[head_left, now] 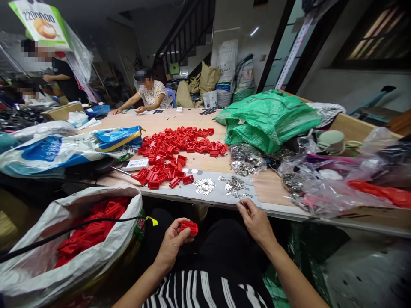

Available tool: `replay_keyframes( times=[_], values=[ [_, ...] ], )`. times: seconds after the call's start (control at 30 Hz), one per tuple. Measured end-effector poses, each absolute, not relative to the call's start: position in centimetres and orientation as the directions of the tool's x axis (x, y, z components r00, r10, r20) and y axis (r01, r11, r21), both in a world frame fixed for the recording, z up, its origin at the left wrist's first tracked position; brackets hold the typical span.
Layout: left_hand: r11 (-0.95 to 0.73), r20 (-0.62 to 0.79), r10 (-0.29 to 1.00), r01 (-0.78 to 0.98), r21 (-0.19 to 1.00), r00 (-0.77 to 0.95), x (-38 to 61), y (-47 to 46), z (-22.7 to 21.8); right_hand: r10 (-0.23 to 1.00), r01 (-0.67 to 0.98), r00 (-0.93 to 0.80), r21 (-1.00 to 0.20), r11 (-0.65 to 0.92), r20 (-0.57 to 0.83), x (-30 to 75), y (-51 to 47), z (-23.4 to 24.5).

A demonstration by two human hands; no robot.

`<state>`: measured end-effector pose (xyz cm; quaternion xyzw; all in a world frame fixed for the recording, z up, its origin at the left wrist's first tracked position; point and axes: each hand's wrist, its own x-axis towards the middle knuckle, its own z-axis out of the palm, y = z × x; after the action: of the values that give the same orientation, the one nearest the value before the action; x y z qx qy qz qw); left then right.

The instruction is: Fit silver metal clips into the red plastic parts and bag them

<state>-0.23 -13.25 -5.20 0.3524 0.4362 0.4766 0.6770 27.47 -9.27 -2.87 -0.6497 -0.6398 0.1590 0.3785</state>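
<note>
My left hand (172,241) is closed on a small red plastic part (189,227), held over my lap below the table's front edge. My right hand (255,220) is raised to that edge, its fingers pinched on a thin tool with a yellowish handle (247,209); the tool's tip reaches toward the small silver metal pieces (236,187) strewn on a grey sheet (214,196). A heap of the same red parts (175,149) covers the middle of the wooden table (269,186).
A white sack (48,265) of red parts stands at my left with a black cable across it. A green bag (266,117) and clear bags of parts (321,184) crowd the right. Blue-white sacks (61,149) lie left. A seated person (150,94) works at the far end.
</note>
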Motion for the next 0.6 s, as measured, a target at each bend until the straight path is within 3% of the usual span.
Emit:
replay_keyframes(
  times=[0.17, 0.4, 0.6],
  values=[
    [0.291, -0.253, 0.954, -0.301, 0.908, 0.16, -0.2, -13.3, -5.4, 0.916, 0.826, 0.1, -0.545, 0.141, 0.388, 29.9, -7.2, -3.4],
    [0.29, -0.263, 0.956, -0.29, 0.912, 0.132, -0.1, -13.0, -6.1, 0.935, 0.908, 0.097, -0.414, 0.056, 0.34, 28.9, -5.4, -3.3],
    [0.314, -0.289, 0.949, -0.304, 0.899, 0.126, -0.1, -12.6, -6.4, 0.939, 0.9, 0.102, -0.432, 0.053, 0.329, 29.1, -5.4, -3.2]
  ],
)
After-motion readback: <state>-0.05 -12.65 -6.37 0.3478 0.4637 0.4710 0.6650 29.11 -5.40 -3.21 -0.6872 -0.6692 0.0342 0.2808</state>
